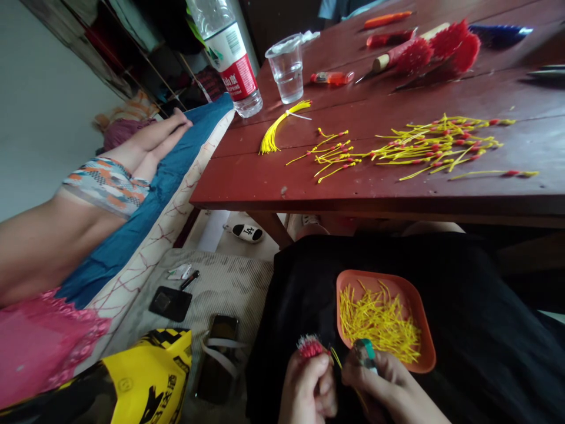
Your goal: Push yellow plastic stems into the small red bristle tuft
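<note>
Low over the black cloth on my lap, my left hand [311, 383] is closed around a small red bundle [311, 347] with pale, frayed ends sticking up. Beside it, my right hand [375, 377] has its fingers pinched on a thin yellow cord [336, 357], which reaches toward the left hand. A small dark and green object [367, 351] shows at the right fingertips; its kind is unclear. Just beyond the right hand, an orange tray [422, 321] holds many loose yellow cord pieces [375, 318].
On the red table [282, 191] lie knotted yellow cords with red bits [441, 144], a tied yellow bundle [278, 129], red brush-like tufts [459, 47] and an orange lighter [332, 78]. A bottle [233, 65] and a plastic cup [288, 73] stand behind. A person [106, 182] lies at left.
</note>
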